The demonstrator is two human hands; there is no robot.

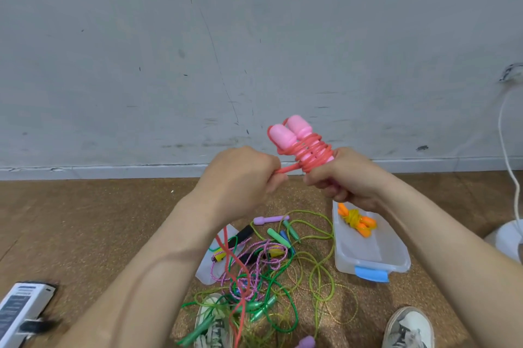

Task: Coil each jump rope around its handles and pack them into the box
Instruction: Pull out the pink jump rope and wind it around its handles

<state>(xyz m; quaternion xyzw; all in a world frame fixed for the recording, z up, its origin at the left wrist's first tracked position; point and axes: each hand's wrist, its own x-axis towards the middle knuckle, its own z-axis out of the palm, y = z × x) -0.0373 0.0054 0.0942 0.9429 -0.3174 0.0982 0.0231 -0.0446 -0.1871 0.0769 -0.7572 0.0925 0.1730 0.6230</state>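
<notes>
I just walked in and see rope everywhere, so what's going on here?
A person is coiling a jump rope. The right hand grips the two pink handles together, and the left hand pulls the red cord taut beside the wraps around them. One coiled orange rope lies in the clear box on the floor. A tangle of other ropes lies beside it, not yet coiled.

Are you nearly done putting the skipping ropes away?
Not nearly. Done: one orange-handled rope lies coiled in the clear box. In hand: the right hand grips the pink handles, partly wrapped, while the left hand pulls the loose pink cord, much of which hangs down. Left: a tangle of green, yellow-green and speckled ropes on the floor.
</notes>
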